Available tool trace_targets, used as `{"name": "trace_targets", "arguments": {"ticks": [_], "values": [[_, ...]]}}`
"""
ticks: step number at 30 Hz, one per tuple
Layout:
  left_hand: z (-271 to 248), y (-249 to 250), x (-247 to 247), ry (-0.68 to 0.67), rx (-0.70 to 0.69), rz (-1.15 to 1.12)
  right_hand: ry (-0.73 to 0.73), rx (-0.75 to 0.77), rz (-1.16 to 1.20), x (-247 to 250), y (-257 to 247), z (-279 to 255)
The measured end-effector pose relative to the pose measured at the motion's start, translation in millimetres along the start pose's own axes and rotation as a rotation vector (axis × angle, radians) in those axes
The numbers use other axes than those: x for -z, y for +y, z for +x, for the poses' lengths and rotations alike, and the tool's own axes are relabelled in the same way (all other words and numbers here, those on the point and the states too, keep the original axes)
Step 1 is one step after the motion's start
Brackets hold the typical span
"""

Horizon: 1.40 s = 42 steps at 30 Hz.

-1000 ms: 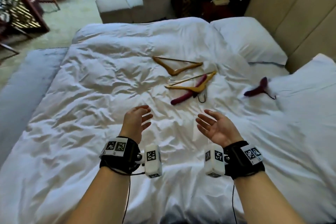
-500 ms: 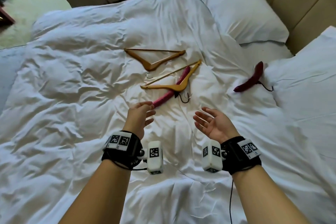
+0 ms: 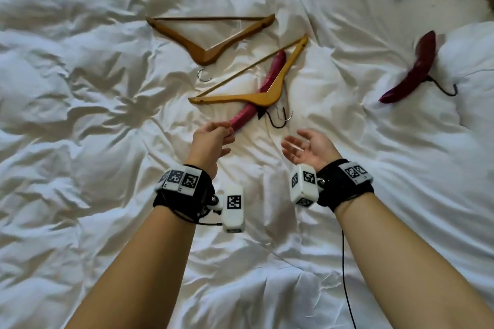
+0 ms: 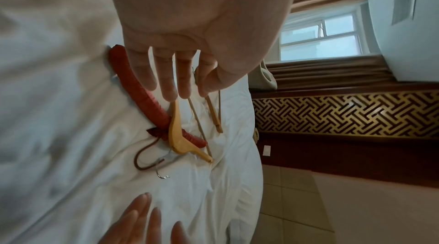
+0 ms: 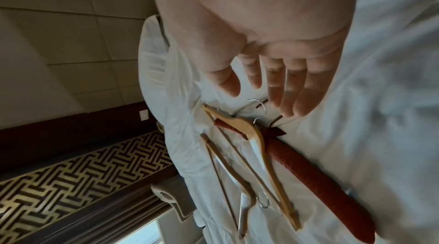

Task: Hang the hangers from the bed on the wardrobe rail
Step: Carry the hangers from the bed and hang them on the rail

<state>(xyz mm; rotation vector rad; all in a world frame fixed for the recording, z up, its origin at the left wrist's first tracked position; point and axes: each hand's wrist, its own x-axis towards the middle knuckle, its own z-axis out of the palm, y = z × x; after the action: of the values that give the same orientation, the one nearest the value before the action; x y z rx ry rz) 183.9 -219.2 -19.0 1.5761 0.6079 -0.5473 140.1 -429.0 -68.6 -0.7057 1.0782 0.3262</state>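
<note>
Both forearms reach out over the rumpled white bed [image 3: 80, 141], each wrist wrapped in a black band carrying white marker blocks. The left hand [image 3: 211, 141] hovers with its fingers loosely bent and grasps nothing; its fingertips are just short of the near end of the pink padded hanger [image 3: 256, 96]. The right hand [image 3: 307, 149] is palm-up, fingers relaxed and spread, also holding nothing, a little short of the dark hook [image 3: 275, 120] of that padded hanger. Just beyond the hands, a light wooden hanger [image 3: 267, 93] lies across the pink one, its thin metal hook beside the dark hook. Farther past the left hand lies a second, darker wooden hanger [image 3: 208, 53], flat on the sheet, its hook pointing back toward the hands. Well off beyond and to the outer side of the right hand, a dark red padded hanger [image 3: 411, 75] rests by itself against a fold of bedding.
</note>
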Motion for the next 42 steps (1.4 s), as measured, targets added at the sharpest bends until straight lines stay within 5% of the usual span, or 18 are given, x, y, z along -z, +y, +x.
{"name": "trace_targets", "arguments": {"ticks": [11,18,26,32,37,42], "values": [[69,-23,-4,0.018,0.057,0.034,0.01,-0.013,0.027,-44,-15,87],[92,-8,-19,0.016,-0.001,0.106,-0.008,0.175,0.061,-55,-24,93],[100,8,-41,0.031,-0.283,0.307,-0.087,0.378,-0.174,-48,-39,72],[105,4,-42,0.117,-0.496,0.867,-0.108,0.461,-0.366,-46,-47,56],[98,6,-51,-0.122,-0.254,0.444,-0.178,0.456,-0.491,-42,-38,51],[89,1,-50,-0.11,-0.124,0.245,-0.258,0.469,-0.596,-44,-31,37]]}}
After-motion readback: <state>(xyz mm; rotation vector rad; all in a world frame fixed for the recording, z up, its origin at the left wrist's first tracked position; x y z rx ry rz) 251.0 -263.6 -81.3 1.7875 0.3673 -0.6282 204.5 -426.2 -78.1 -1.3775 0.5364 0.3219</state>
